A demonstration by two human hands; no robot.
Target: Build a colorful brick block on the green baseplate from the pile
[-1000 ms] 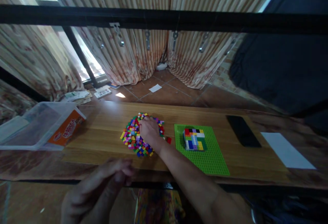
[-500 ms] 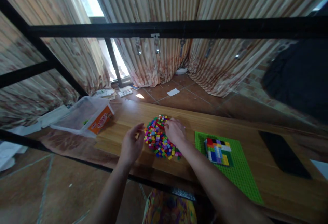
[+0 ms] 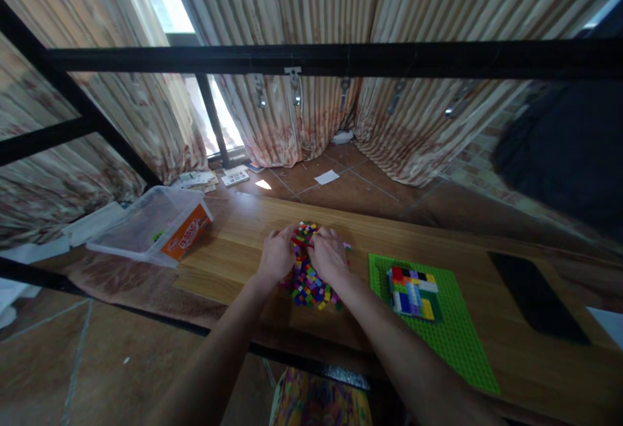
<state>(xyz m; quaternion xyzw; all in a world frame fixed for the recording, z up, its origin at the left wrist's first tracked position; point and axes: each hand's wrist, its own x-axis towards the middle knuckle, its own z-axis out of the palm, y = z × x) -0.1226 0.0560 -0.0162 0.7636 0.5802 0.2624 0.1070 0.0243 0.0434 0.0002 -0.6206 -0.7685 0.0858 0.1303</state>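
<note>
A heap of small multicoloured toy bricks [image 3: 309, 283] lies on the wooden table, between and below my two hands. My left hand [image 3: 278, 256] rests at the heap's left side, its fingers curled in among the bricks. From the right, my right hand [image 3: 329, 256] reaches over the heap with bent, closed fingers. The fingertips of both hands are partly hidden, and any brick between them is too small to make out. To the right, a flat block of joined bricks [image 3: 413, 293] in several colours sits on a green baseplate [image 3: 462, 348].
A clear plastic box [image 3: 131, 228] with an orange label stands at the table's left end, something green inside. A black flat object [image 3: 538, 296] lies right of the baseplate. A black metal bar [image 3: 311, 59] crosses beyond the wooden table [image 3: 233, 231], before striped curtains [image 3: 311, 10].
My left hand has moved right from beside the heap onto its left part, and its fingers have curled in. My right hand stays over the heap. The view has shifted slightly.
</note>
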